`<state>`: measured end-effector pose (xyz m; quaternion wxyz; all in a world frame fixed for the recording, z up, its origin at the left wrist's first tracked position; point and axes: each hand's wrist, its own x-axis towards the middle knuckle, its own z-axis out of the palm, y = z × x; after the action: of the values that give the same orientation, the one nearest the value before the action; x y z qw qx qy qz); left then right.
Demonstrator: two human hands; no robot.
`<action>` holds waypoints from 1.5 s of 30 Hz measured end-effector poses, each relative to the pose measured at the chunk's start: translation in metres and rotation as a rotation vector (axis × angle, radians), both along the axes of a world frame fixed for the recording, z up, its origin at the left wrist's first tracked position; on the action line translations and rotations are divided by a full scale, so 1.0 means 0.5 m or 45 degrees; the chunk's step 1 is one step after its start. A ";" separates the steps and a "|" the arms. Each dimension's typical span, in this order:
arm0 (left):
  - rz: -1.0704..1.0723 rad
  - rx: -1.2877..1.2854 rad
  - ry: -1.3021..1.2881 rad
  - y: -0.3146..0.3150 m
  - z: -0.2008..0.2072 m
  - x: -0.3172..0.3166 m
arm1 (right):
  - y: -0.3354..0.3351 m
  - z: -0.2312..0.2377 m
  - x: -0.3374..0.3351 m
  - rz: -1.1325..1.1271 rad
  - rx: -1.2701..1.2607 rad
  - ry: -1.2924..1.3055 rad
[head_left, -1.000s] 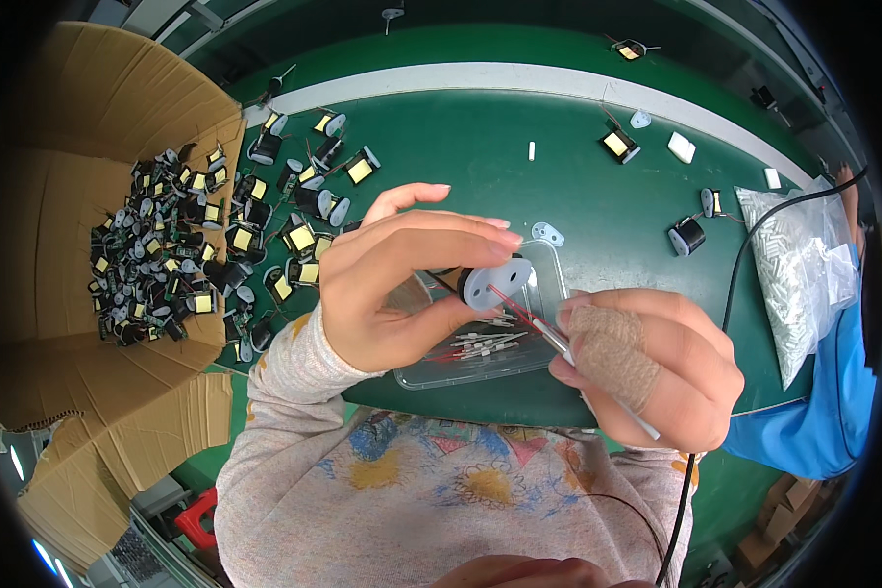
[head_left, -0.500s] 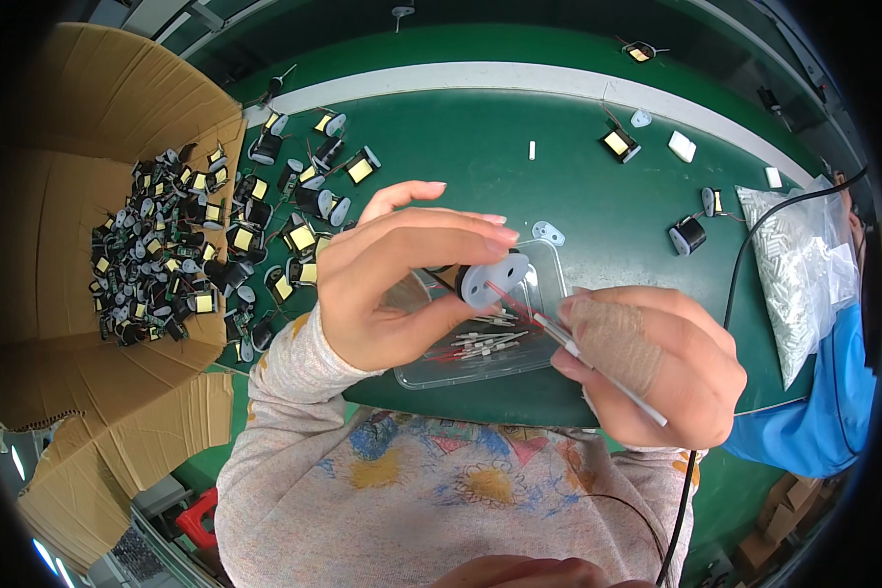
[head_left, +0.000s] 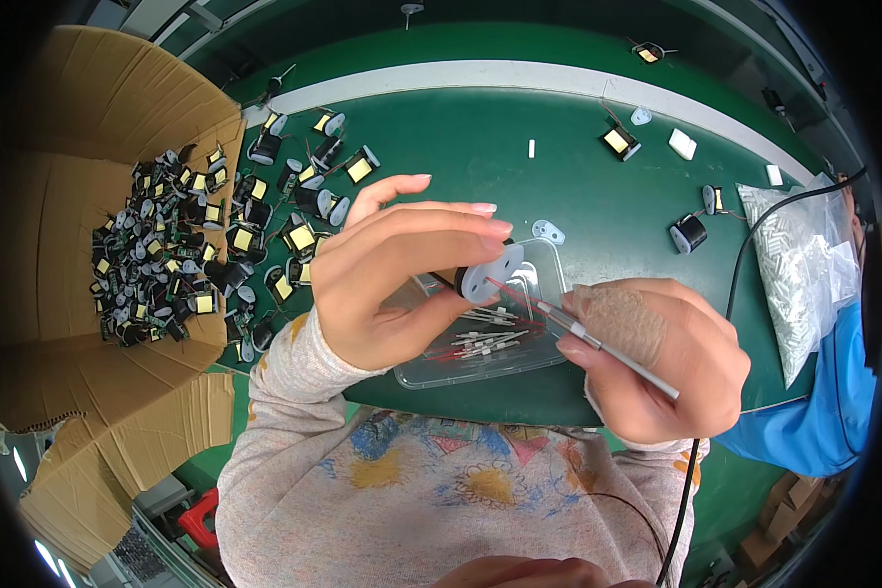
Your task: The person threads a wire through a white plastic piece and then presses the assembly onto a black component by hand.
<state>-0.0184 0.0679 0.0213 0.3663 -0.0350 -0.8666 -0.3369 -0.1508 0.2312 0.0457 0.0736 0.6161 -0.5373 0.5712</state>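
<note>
My left hand (head_left: 367, 279) pinches a small black component by its grey oval end plate (head_left: 495, 271), which has round holes. A thin red wire (head_left: 512, 292) runs from a hole in that plate toward my right hand (head_left: 671, 358). Between the thumb and fingers of the right hand is a slim white-grey rod (head_left: 632, 368), the wire meeting its near-left tip. Beige tape (head_left: 625, 318) wraps a right finger. Below both hands lies a clear plastic tray (head_left: 431, 382) with several white-tipped red wire leads (head_left: 485, 343) in it.
A cardboard box (head_left: 64, 274) full of black components stands at the left, with more components (head_left: 304, 235) beside it. Toward the right are a loose component (head_left: 688, 234), a bag of small white tubes (head_left: 784, 274) and a black cable (head_left: 740, 269). A grey plate (head_left: 549, 232) lies by the tray.
My right hand has shifted slightly to the right with the rod, and my left hand slightly left with the component. A longer stretch of red wire shows between them.
</note>
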 end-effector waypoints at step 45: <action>-0.075 0.107 -0.001 0.007 -0.002 0.002 | -0.004 -0.012 -0.005 0.078 -0.002 0.041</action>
<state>-0.0174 0.0715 0.0206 0.3571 -0.0450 -0.8503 -0.3838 -0.1531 0.2295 0.0395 0.0651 0.6415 -0.5165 0.5634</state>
